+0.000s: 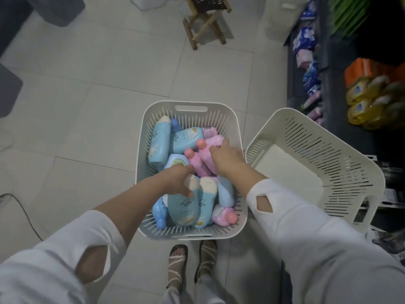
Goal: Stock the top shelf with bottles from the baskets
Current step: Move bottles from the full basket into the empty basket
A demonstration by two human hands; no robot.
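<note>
View from above, looking down at a tiled floor. At the centre of the frame sits a white slatted plastic basket (191,109) packed with bottles lying at all angles, some light blue, some pink.

The left hand (178,177) reaches in from the lower left. Its fingers curl tightly round the cream cap end of a light blue plastic bottle (180,208) in the lower half of the basket. Dark lettering on this bottle runs upside down and seems to read "Giving"; the smaller print below it is too fine to read. The same word shows on another blue bottle (185,138) higher up.

The right hand (226,157) comes in from the lower right. Its fingers bend down over a pink plastic bottle with a round coral cap (207,148) near the basket's middle right, gripping its body. The thumb is hidden.

Just beside it, at the right, a second white slatted basket (306,130) stands tilted, nothing in it. Dark shelving along the right edge carries yellow bottles (361,102) with blue labels, blurred. A small wooden stool (205,23) stands at the top centre.
</note>
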